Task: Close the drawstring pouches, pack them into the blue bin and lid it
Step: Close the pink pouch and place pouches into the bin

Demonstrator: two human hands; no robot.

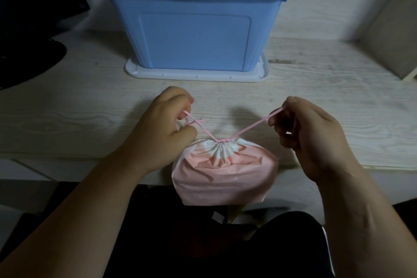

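My pink pouch (223,176) overhangs the near edge of the desk (90,119), neck cinched. My left hand (162,124) and right hand (309,133), spread apart, each pinch a drawstring (255,125) end; overpulling could snap it or tip the pouch off. Beyond, the blue bin (194,36) sits on its lid (194,75).

Both hands (162,124) (309,133) on pouch (225,174) drawstrings (252,126).

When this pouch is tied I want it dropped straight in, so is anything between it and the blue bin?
Nothing visible does. Only tabletop lies between the pink pouch and the blue bin, whose top is open; its lid lies under it. The left hand and right hand pinch the drawstrings.
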